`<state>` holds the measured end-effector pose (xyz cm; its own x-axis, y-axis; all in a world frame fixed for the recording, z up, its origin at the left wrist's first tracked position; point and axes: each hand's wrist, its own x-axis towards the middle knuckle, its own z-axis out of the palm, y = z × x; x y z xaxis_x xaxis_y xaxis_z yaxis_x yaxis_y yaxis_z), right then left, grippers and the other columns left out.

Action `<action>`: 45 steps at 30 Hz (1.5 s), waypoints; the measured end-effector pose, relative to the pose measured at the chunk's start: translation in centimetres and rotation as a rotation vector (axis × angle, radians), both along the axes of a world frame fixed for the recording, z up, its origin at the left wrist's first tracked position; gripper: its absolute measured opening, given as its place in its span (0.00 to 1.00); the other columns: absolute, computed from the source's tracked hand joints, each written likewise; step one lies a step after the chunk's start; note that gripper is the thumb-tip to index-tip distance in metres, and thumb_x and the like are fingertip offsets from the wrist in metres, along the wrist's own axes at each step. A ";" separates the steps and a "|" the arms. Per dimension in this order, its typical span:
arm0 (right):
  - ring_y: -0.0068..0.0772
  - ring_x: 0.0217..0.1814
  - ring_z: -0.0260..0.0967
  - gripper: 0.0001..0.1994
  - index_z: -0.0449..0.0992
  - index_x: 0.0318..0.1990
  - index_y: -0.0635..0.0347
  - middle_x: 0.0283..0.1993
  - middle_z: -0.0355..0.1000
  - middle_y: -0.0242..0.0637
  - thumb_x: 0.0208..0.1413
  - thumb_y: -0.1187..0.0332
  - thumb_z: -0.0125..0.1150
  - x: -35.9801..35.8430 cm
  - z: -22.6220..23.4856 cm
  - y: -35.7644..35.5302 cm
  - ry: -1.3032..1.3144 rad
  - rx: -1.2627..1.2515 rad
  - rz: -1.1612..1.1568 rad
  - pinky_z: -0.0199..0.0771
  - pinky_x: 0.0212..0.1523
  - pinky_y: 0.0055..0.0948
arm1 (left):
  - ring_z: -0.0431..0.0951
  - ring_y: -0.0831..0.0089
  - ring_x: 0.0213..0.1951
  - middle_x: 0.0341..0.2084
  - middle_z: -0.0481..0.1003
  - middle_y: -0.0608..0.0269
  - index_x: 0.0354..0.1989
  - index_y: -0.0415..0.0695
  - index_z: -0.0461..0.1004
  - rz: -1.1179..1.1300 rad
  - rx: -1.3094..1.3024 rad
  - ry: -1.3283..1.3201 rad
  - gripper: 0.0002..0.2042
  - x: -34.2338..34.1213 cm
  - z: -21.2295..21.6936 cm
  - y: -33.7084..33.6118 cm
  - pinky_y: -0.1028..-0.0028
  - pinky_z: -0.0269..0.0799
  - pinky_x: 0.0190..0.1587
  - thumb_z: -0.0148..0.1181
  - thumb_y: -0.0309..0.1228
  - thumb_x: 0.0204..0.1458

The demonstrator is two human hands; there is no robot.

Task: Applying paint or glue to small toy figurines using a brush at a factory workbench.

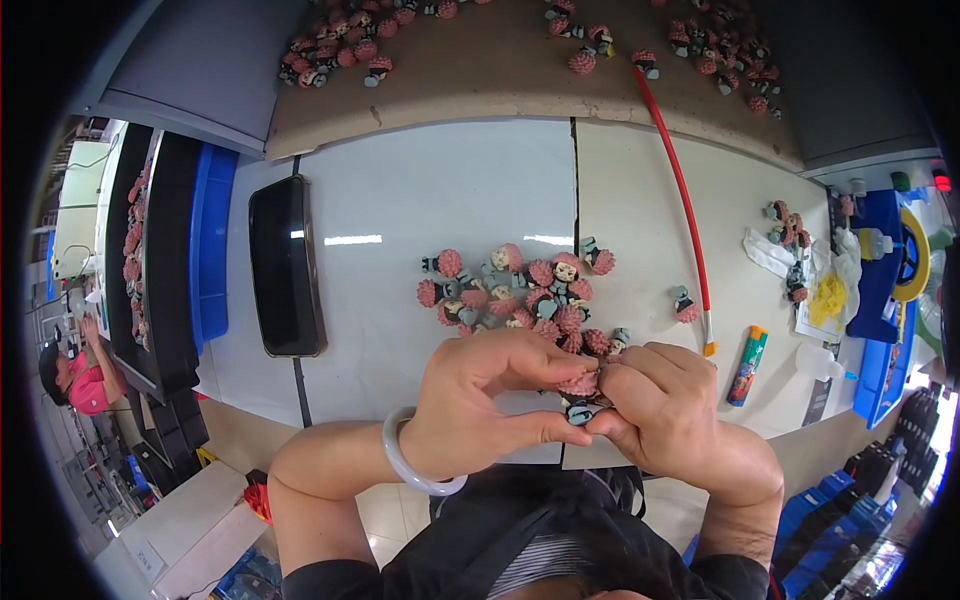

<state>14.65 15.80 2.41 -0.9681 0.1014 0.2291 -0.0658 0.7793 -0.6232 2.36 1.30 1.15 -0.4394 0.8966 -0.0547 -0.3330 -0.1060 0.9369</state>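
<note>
My left hand, with a pale bangle at the wrist, pinches a small figurine between thumb and fingers near the table's front edge. The figurine has a bumpy pink head and a grey-green and dark body. My right hand is curled closed against the figurine's right side; whatever its fingertips grip is hidden. Just beyond my hands lies a loose pile of similar figurines, tumbled in different directions. A single figurine rests apart to the right of the pile.
A black phone lies at left, beside a blue bin. At right are a red-handled brush, a green-orange tube and white tissue. More figurines cover a raised brown shelf behind. Another person is far left.
</note>
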 end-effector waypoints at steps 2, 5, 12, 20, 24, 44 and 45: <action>0.38 0.18 0.61 0.19 0.66 0.25 0.62 0.19 0.61 0.37 0.44 0.53 0.58 0.0 0.0 -0.1 0.011 -0.030 -0.027 0.59 0.18 0.32 | 0.75 0.64 0.41 0.35 0.73 0.49 0.33 0.37 0.70 0.007 -0.001 -0.022 0.20 0.1 0.2 -0.1 0.67 0.74 0.43 0.70 0.14 0.28; 0.39 0.18 0.61 0.19 0.66 0.25 0.62 0.19 0.60 0.37 0.44 0.52 0.58 0.0 0.0 0.1 -0.027 0.009 0.022 0.59 0.18 0.32 | 0.75 0.63 0.42 0.35 0.73 0.49 0.33 0.37 0.70 0.014 -0.004 -0.027 0.20 0.0 0.0 -0.1 0.67 0.74 0.43 0.70 0.14 0.28; 0.32 0.15 0.58 0.18 0.63 0.19 0.55 0.16 0.56 0.31 0.39 0.52 0.62 -0.1 -0.5 0.2 0.073 0.005 -0.037 0.57 0.15 0.28 | 0.75 0.63 0.42 0.34 0.73 0.49 0.33 0.37 0.69 -0.005 0.000 0.012 0.21 0.0 0.0 -0.1 0.66 0.74 0.44 0.70 0.14 0.27; 0.39 0.17 0.60 0.18 0.67 0.26 0.63 0.18 0.62 0.37 0.51 0.54 0.53 0.2 0.3 1.4 0.042 -0.048 -0.090 0.58 0.18 0.32 | 0.73 0.63 0.45 0.42 0.70 0.53 0.44 0.35 0.66 -0.115 -0.113 -0.336 0.16 -0.9 0.0 0.2 0.62 0.69 0.49 0.59 0.25 0.47; 0.40 0.19 0.60 0.08 0.67 0.30 0.62 0.20 0.63 0.38 0.51 0.66 0.53 -0.1 0.5 1.4 0.065 -0.059 -0.127 0.59 0.20 0.33 | 0.70 0.64 0.48 0.44 0.68 0.56 0.50 0.35 0.63 -0.210 -0.147 -0.386 0.19 -1.6 0.2 0.6 0.58 0.68 0.50 0.49 0.35 0.55; 0.35 0.17 0.59 0.13 0.67 0.22 0.58 0.17 0.59 0.34 0.35 0.65 0.66 -0.1 0.6 0.8 -0.035 0.120 -0.121 0.57 0.17 0.32 | 0.69 0.68 0.49 0.47 0.66 0.54 0.46 0.35 0.65 -0.205 -0.149 -0.271 0.19 -1.3 0.1 0.2 0.68 0.67 0.51 0.60 0.19 0.44; 0.34 0.16 0.59 0.14 0.66 0.21 0.58 0.17 0.58 0.33 0.33 0.64 0.67 -0.1 0.5 0.7 -0.023 0.153 -0.127 0.56 0.16 0.31 | 0.70 0.68 0.48 0.47 0.66 0.54 0.46 0.35 0.66 -0.207 -0.135 -0.217 0.20 -1.2 0.0 0.1 0.68 0.67 0.51 0.61 0.17 0.42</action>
<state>14.53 16.53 2.92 -0.9549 0.1882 0.2296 0.0513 0.8663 -0.4970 1.15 1.40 1.19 -0.2139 0.9440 -0.2512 -0.5282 0.1046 0.8427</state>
